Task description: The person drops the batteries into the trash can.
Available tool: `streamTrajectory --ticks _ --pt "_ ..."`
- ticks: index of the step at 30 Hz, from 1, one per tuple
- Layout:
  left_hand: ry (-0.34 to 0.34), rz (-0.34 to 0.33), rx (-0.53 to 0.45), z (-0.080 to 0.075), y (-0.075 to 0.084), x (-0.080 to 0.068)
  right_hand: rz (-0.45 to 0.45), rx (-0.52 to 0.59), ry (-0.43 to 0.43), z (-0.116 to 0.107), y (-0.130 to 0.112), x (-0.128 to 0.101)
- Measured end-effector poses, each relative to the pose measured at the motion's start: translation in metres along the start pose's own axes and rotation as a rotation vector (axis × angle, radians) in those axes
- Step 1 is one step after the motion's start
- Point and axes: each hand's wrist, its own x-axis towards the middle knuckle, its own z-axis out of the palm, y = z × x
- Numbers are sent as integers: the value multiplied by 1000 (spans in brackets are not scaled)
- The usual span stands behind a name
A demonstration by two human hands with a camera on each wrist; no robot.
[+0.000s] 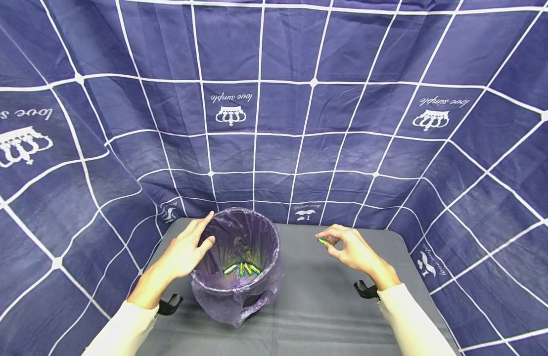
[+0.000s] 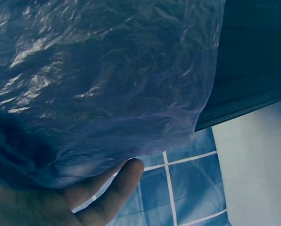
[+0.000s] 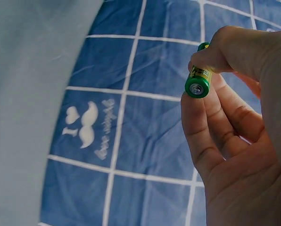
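Between thumb and fingertips my right hand pinches a green and yellow battery, held above the table right of the bin. One metal end of the battery faces the right wrist camera. My left hand rests at the left side of a bin lined with a translucent purple plastic bag. The left fingers are extended along the rim, and the left wrist view shows them against the bag's loose edge. Several green and gold batteries lie at the bottom inside the bin.
The bin stands on a grey table, left of the middle. A blue cloth with white grid lines hangs behind and at both sides. Black straps are around the wrists.
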Motion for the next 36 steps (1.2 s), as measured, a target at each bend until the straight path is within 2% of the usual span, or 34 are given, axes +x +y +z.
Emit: streamTrajectory --ticks 8,17,31,36 --pt "3 3 -2 0 0 0 -54 15 21 1 -19 35" --pt "1 3 -1 1 1 1 -136 91 11 10 -40 77" --pt "0 7 11 1 1 1 -226 120 -55 25 -75 126" --pt "10 16 13 2 0 1 -268 89 -84 27 -90 144"
